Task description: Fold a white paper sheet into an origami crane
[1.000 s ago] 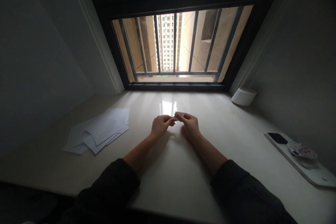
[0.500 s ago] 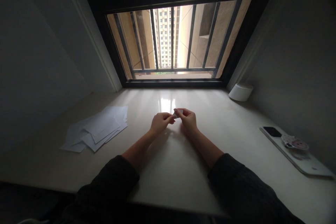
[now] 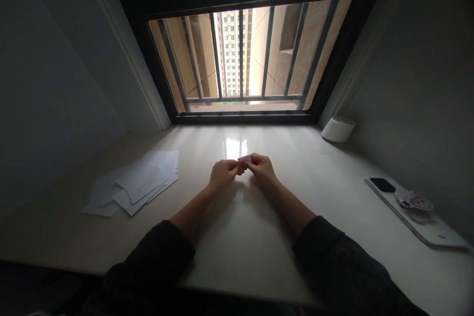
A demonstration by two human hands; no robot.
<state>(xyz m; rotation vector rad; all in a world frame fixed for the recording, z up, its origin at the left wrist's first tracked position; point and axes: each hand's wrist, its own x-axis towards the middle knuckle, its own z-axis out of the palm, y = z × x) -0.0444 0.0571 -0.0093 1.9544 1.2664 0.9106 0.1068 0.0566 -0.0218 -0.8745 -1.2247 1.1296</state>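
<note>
Both hands meet over the middle of the pale tabletop, fingertips together. Between them is a small white piece of paper, mostly covered by the fingers. My right hand is closed in a pinch on it from the right. From the left, my left hand pinches its near end, thumb and fingers pressed together. How the paper is folded is too small to make out. To the left of my left hand lies a loose, overlapping pile of white paper sheets.
On the right lies a white phone with a round decorated grip on its back. A white cylindrical object stands by the right wall near the back. Behind the table is a dark-framed window with bars outside.
My right hand has shifted slightly left, and the fingertips of both hands are closer together. Less of the small paper shows now. The view has moved slightly.
</note>
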